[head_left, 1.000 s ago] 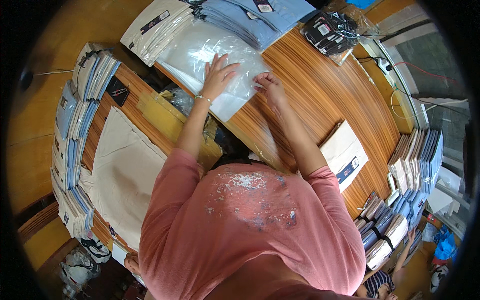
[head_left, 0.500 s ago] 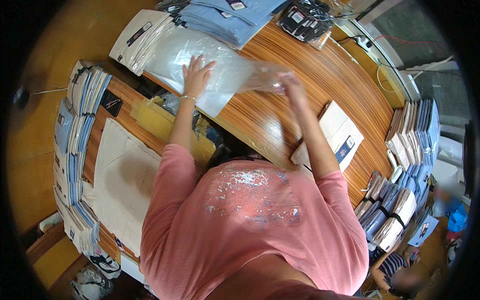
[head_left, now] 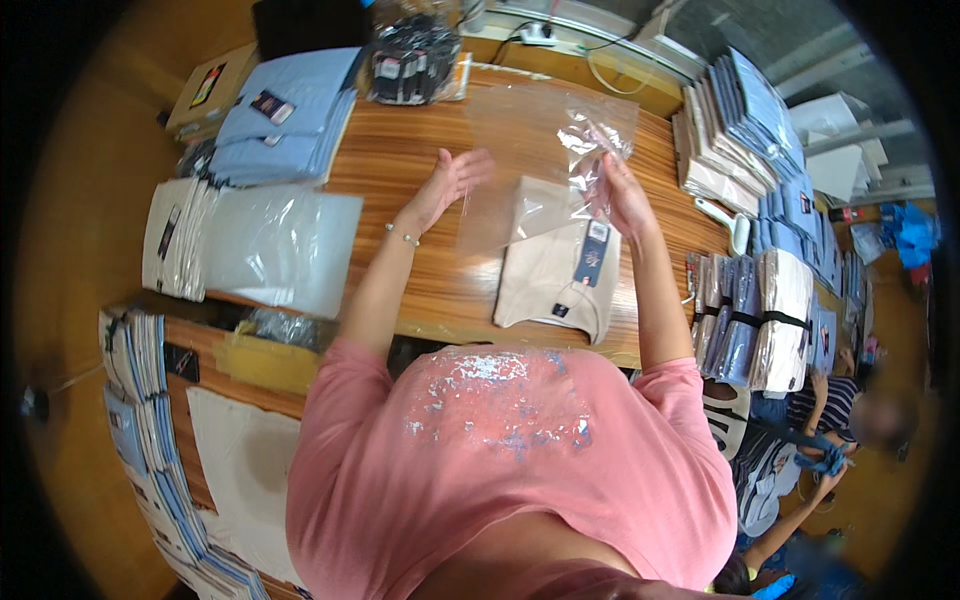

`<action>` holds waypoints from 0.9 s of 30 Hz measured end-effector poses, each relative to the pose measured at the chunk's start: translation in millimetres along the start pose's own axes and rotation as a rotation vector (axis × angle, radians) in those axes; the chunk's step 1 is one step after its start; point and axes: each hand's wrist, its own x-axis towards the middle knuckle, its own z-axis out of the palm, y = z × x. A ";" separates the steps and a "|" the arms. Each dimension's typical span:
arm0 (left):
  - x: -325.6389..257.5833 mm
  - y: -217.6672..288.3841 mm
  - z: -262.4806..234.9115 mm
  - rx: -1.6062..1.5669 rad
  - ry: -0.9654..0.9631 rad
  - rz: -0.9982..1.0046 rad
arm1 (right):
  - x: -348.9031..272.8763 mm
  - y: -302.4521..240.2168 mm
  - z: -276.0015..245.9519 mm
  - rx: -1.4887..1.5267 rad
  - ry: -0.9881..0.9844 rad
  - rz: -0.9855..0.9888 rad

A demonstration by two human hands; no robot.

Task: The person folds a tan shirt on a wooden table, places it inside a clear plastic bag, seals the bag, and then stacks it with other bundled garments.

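Note:
A clear plastic bag [head_left: 520,130] hangs in front of me over the table, gripped near its right side by my right hand [head_left: 622,195]. To its left, my left hand [head_left: 450,188] is raised with fingers apart, close to the bag's left edge and holding nothing. Beneath the bag lies a folded cream garment [head_left: 535,255], partly seen through the plastic. It bears a dark blue hang tag [head_left: 592,252] and a small dark label at its near edge. A stack of clear plastic bags [head_left: 285,250] lies at the left.
Folded blue garments [head_left: 280,120] and cream ones [head_left: 178,235] are piled left. Black packaged items [head_left: 412,65] stand at the back. On the right are folded stacks [head_left: 725,150], a white-handled tool [head_left: 735,228] and strapped bundles [head_left: 785,320]. Other people [head_left: 825,405] are at lower right.
My right hand has brought the clear bag off the stack and rightward over the cream garment. My left hand has left the stack. The view has turned toward the right.

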 end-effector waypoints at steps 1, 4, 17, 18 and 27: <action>14.3 7.7 14.5 -0.008 0.019 0.054 | -6.6 -1.4 -5.7 -0.008 0.001 -0.006; 52.4 28.6 36.6 -0.071 0.032 0.112 | -23.2 5.1 -31.7 -0.122 0.105 0.019; 113.2 99.3 119.5 0.622 -0.103 0.289 | -14.5 -81.3 13.4 -1.193 0.373 -0.794; 111.0 98.1 122.4 0.684 0.077 0.453 | 0.6 -78.0 21.8 -1.182 0.289 -0.705; 44.0 -26.1 126.2 -0.187 0.505 0.110 | 31.1 2.3 -70.9 0.450 0.693 -0.366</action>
